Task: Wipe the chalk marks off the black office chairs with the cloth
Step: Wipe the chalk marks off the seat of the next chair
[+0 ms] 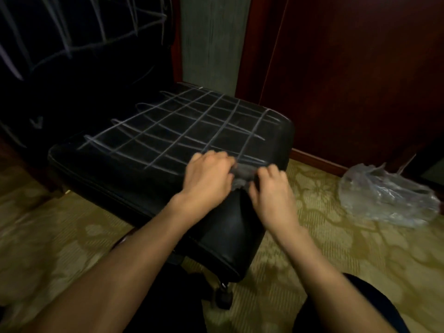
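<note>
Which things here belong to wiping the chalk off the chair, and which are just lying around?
Part of the job: grey cloth, held by left hand and right hand; black chair seat; chalk grid; scribbled backrest.

Lying about: plastic bag on the carpet.

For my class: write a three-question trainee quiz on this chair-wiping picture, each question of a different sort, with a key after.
1. True or false: the chalk marks on the seat are already wiped off.
2. Which hands hold the cloth? A) left hand only B) right hand only C) both
3. Fill in: on the carpet right of the chair lies a clear plastic ____.

Key:
1. False; a grid of lines covers the seat.
2. C; they bunch it at the seat's front corner.
3. bag
</note>
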The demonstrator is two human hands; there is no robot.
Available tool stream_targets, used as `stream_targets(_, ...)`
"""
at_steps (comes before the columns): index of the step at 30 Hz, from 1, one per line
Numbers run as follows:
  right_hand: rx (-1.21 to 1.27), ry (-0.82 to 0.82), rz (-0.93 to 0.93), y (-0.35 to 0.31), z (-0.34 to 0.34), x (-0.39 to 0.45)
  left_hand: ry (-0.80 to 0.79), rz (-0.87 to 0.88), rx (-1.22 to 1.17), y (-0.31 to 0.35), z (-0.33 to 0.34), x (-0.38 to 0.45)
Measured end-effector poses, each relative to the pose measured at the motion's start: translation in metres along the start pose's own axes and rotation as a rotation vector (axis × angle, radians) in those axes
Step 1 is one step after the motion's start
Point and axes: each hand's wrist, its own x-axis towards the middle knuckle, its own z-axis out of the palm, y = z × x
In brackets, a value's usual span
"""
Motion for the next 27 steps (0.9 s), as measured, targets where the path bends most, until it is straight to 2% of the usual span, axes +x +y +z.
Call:
stream_targets(3, -0.032, -0.088, 0.143, 0.007, 0.001, 0.028, -0.077, 0.012, 0.071, 0.018, 0.003, 0.044)
stream_targets(5, -0.065, -0.081, 0.140, 0.000, -0.001, 0.019, -0.103, 0.039, 0.094, 0.015, -0.001, 0.041)
stream_targets(10, -0.107, -0.042, -0.043, -0.018, -0.015, -0.032, -0.120, 0.214, 0.149, -0.006, -0.019, -0.023)
stream_targets(16, -0.227, -0.034, -0.174, -0.021, -0.029, -0.032, -0.175, 0.368, 0.160, 0.002, -0.032, -0.014)
stream_targets(20, -0.151, -0.056, -0.269, -0.026, -0.030, -0.022, -0.190, 0.382, 0.133, -0.003, -0.027, -0.016)
stream_targets(23, -0.076, -0.097, -0.222, -0.012, -0.024, -0.016, -0.253, 0.397, 0.144, -0.002, -0.019, -0.003)
stream_targets(27, -0.168, -0.042, -0.121, 0.022, -0.006, 0.032, -0.152, 0.398, 0.250, 0.016, 0.002, 0.056)
